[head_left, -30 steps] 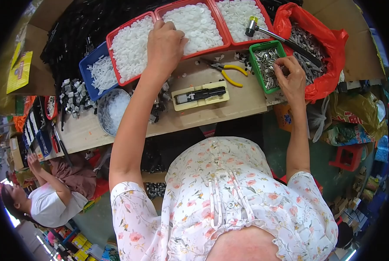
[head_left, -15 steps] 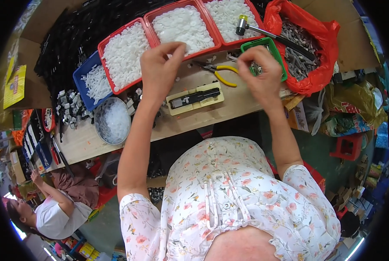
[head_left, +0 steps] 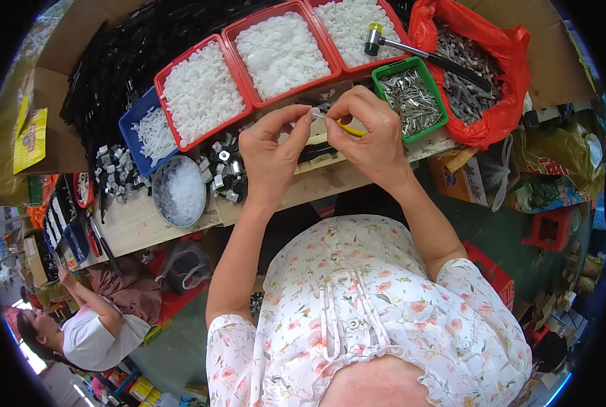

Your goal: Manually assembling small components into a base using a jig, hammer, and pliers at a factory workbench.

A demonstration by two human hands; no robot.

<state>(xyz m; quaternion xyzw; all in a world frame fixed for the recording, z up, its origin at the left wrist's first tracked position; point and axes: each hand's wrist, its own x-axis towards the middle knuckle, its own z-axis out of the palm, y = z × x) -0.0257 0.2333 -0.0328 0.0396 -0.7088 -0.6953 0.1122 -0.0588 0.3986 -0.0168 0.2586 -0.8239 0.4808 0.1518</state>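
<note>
Over the bench my two hands meet, fingertips almost touching. My left hand point(head_left: 274, 150) pinches a small white plastic piece point(head_left: 315, 111) between thumb and forefinger. A thin metal pin point(head_left: 321, 116), partly covered by fingertips, is pinched in my right hand point(head_left: 371, 132); its end points at the white piece, and I cannot tell whether the two touch. Below the hands lies a cream tray point(head_left: 308, 167) with a black part in it, mostly hidden. Yellow-handled pliers point(head_left: 352, 129) show only in part behind my right hand.
Red bins point(head_left: 249, 103) of white pieces line the back. A green bin point(head_left: 443, 117) of metal pins and a red bag point(head_left: 516, 51) stand right, a hammer point(head_left: 425, 55) across them. Left are a blue bin point(head_left: 128, 136), a round metal bowl point(head_left: 159, 207) and a seated person point(head_left: 99, 332).
My left hand has come away from the middle red bin, and my right hand from the green bin. Both have moved together over the cream tray, bringing the white piece and pin end to end.
</note>
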